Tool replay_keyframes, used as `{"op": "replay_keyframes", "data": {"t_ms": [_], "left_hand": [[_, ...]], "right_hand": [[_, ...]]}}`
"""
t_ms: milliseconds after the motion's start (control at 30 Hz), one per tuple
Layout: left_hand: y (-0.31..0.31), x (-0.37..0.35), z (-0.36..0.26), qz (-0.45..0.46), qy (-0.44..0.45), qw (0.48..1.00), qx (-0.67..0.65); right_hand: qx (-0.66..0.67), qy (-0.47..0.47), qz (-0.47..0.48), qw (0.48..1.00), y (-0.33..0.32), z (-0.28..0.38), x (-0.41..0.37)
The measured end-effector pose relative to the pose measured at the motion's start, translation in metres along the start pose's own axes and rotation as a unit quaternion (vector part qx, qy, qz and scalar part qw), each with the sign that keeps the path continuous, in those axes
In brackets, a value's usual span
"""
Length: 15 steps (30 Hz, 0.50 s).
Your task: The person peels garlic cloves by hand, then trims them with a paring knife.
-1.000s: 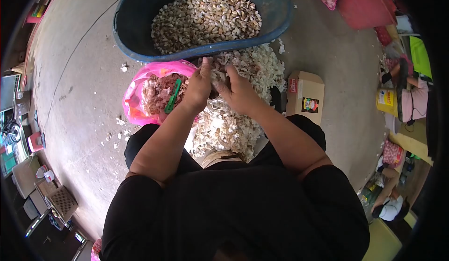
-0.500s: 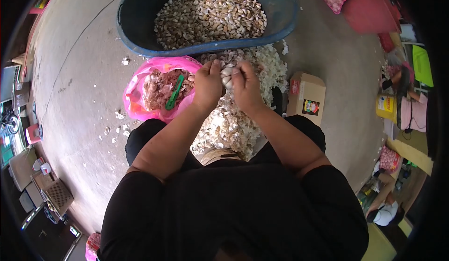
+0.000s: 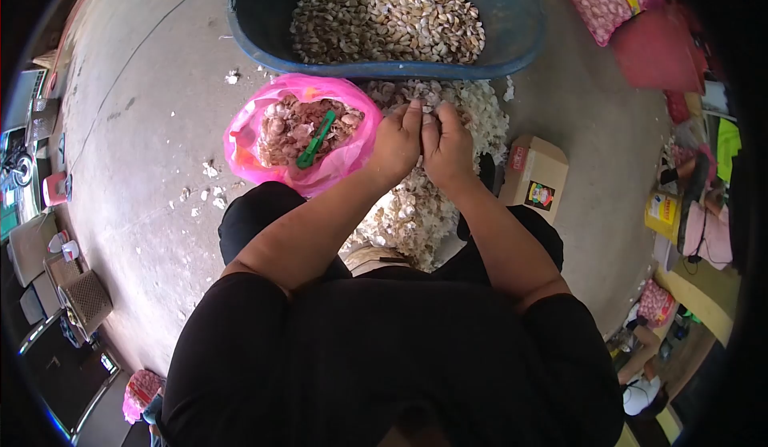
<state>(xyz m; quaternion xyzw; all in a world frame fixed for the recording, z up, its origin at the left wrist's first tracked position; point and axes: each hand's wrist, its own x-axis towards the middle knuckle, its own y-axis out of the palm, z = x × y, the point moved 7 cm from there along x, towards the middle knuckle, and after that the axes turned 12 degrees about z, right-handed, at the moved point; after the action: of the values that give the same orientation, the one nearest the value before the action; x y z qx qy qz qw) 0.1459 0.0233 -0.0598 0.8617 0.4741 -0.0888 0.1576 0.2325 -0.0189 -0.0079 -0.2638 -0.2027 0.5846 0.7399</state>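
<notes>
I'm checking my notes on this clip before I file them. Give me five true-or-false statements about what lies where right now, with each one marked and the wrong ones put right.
1. The left hand and the right hand are close together. True.
2. The blue tub has nothing in it. False: it holds a heap of cloves.
3. The green tool lies in the open pink bag. True.
4. The cardboard box sits inside the blue tub. False: it is on the floor, to the right of the hands.
5. Pale peelings are heaped between the person's legs. True.
</notes>
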Motion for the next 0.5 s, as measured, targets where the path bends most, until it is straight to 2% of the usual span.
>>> {"op": "replay_keyframes", "data": {"t_ms": [100,133,200,267,300,367,400,500], "left_hand": [[-0.001,-0.006,0.002,-0.024,-0.046,0.998,-0.045],[-0.003,-0.009,0.009,-0.037,-0.124,0.988,-0.084],[-0.005,-0.012,-0.004,-0.048,-0.108,0.991,-0.06],[-0.007,-0.017,-0.021,-0.061,-0.12,0.991,0.01],[-0.007,-0.013,-0.018,-0.04,-0.088,0.995,-0.005],[-0.011,-0.004,-0.005,0.001,-0.027,0.999,-0.036],[-0.012,-0.005,-0.009,0.003,-0.043,0.999,-0.013],[-0.014,-0.004,-0.008,-0.008,-0.049,0.997,0.062]], "right_hand": [[0.068,-0.027,-0.005,0.997,0.0,0.0,0.002],[0.099,-0.022,-0.004,0.995,-0.001,-0.004,0.003],[0.136,-0.029,-0.015,0.99,-0.002,-0.009,0.006],[0.072,0.008,0.014,0.997,-0.004,-0.013,0.013],[0.04,0.028,0.029,0.998,-0.005,-0.017,0.016],[-0.008,0.011,0.016,1.0,-0.001,-0.053,0.018],[-0.032,0.003,0.01,0.999,-0.003,-0.05,0.02],[0.171,0.14,0.077,0.972,0.011,-0.053,0.01]]}}
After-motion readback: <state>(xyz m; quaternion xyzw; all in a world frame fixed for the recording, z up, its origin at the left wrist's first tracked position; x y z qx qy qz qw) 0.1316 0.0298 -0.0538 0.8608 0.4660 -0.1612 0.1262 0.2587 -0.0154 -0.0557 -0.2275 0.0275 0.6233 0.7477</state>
